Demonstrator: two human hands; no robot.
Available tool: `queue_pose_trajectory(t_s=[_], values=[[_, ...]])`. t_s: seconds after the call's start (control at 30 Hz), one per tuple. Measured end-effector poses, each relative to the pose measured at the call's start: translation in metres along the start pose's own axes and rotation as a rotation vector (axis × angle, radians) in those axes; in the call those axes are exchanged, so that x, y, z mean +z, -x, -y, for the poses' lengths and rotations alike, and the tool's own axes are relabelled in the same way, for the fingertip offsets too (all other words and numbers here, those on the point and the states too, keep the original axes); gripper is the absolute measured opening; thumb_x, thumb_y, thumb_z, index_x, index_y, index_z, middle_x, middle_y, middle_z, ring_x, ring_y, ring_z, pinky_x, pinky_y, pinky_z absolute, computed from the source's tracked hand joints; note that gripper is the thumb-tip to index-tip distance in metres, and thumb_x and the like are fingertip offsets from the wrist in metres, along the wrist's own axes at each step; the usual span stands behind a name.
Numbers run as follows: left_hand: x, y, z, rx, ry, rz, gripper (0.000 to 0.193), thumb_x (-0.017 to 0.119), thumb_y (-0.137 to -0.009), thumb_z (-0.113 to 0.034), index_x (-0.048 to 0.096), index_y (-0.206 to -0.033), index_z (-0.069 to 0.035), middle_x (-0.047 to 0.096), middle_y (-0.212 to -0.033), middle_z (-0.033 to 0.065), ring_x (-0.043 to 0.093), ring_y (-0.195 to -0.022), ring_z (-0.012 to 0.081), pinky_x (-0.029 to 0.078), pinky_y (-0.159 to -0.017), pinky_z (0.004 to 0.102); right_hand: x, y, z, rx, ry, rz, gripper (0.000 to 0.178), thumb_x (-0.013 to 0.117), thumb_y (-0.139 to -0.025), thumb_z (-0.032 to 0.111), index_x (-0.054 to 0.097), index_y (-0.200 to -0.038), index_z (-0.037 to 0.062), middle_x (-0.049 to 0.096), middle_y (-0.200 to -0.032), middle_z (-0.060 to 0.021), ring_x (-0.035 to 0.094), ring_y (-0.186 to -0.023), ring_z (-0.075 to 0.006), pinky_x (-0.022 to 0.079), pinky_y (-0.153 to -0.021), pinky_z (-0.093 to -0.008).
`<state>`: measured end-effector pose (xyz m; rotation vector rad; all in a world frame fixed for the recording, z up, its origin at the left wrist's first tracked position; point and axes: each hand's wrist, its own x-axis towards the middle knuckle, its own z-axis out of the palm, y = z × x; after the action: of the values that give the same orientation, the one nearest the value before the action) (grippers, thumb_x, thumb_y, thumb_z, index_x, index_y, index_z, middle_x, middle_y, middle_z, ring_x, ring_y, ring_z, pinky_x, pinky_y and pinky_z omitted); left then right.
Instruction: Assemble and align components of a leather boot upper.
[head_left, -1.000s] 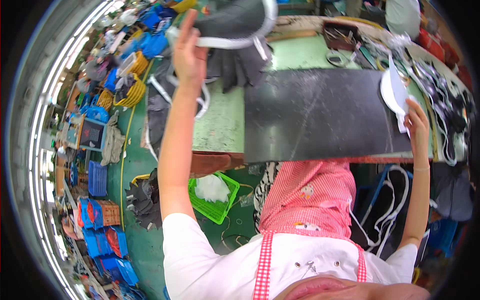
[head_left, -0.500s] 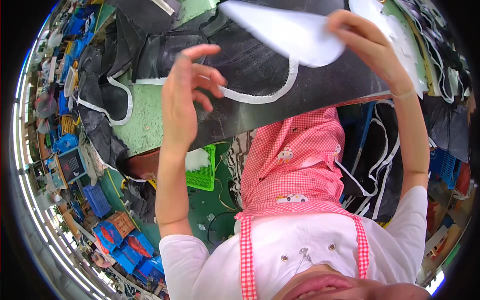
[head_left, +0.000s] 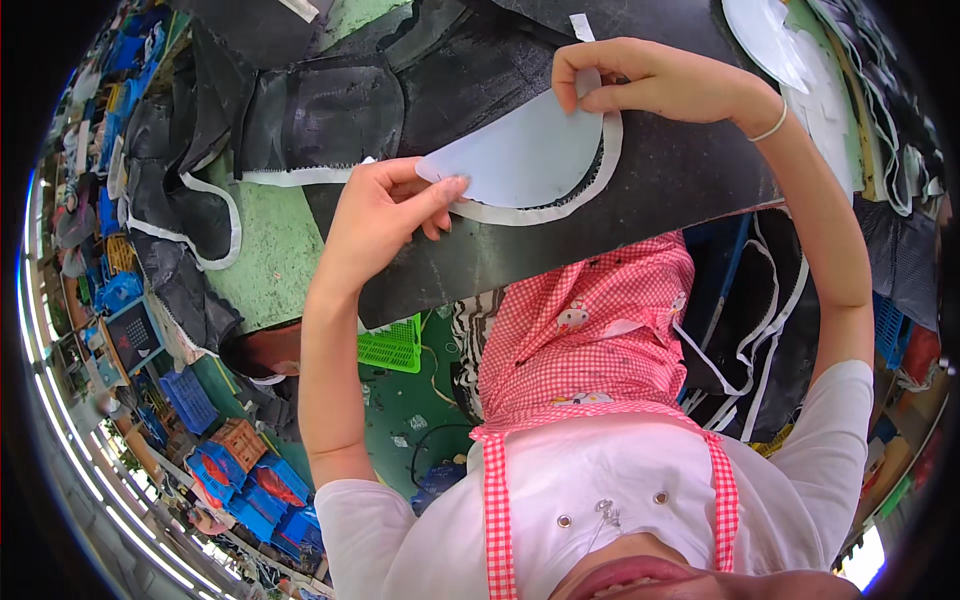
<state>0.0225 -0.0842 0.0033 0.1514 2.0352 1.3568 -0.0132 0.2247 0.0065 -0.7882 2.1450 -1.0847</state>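
Note:
A white half-moon sheet (head_left: 525, 150) lies over the rounded end of a black piece with white stitched edging (head_left: 560, 212). My left hand (head_left: 395, 205) pinches the sheet's left corner between thumb and fingers. At its upper right corner, my right hand (head_left: 640, 85) grips the sheet, fingers curled over the edge. The sheet's curved side runs just inside the white edging. More black panels (head_left: 345, 115) stretch away to the left, joined to this piece.
A black mat (head_left: 690, 165) lies on the green worktable (head_left: 275, 255). More white sheets (head_left: 765, 40) are stacked at the far right, with black edged pieces (head_left: 885, 110) beyond. Below the table edge stands a green basket (head_left: 395, 345); black pieces (head_left: 780, 300) hang at the right.
The white sheet has come down from the air onto the black piece. My left hand, empty and spread before, has closed on its left corner; the black work has shifted slightly.

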Motion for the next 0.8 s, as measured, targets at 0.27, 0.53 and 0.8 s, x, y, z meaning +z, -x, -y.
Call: queue_pose_trajectory(t_s=[0.27, 0.53, 0.8], values=[[0.009, -0.002, -0.003, -0.046, -0.029, 0.018, 0.024, 0.074, -0.086, -0.027, 0.075, -0.088, -0.002, 0.068, -0.071, 0.0, 0.059, -0.061, 0.005, 0.046, -0.057, 0.0209, -0.002, -0.003, -0.009, 0.017, -0.013, -0.078, 0.011, 0.05, -0.097, 0.014, 0.056, -0.101, 0.0053, 0.054, -0.093, 0.0015, 0.049, -0.084, -0.0085, 0.044, -0.077, -0.026], [0.013, -0.004, -0.01, -0.055, -0.457, 0.017, 0.038, 0.07, -0.084, -0.043, 0.074, -0.081, -0.005, 0.067, -0.065, 0.0001, 0.062, -0.059, 0.0074, 0.046, -0.057, 0.023, -0.014, -0.001, 0.012, 0.096, -0.044, -0.059, 0.023, 0.055, -0.099, 0.023, 0.061, -0.102, 0.0016, 0.055, -0.079, -0.0007, 0.055, -0.07, -0.0102, 0.046, -0.067, -0.0266], [0.014, -0.007, -0.004, -0.025, -0.221, 0.045, 0.043, 0.056, -0.097, -0.037, 0.068, -0.077, -0.001, 0.064, -0.064, 0.0008, 0.061, -0.059, 0.0079, 0.048, -0.059, 0.0235, -0.013, 0.007, 0.007, 0.103, -0.139, -0.001, 0.019, 0.053, -0.099, 0.017, 0.059, -0.107, 0.0009, 0.058, -0.083, -0.0055, 0.059, -0.077, -0.0143, 0.048, -0.071, -0.0295]])
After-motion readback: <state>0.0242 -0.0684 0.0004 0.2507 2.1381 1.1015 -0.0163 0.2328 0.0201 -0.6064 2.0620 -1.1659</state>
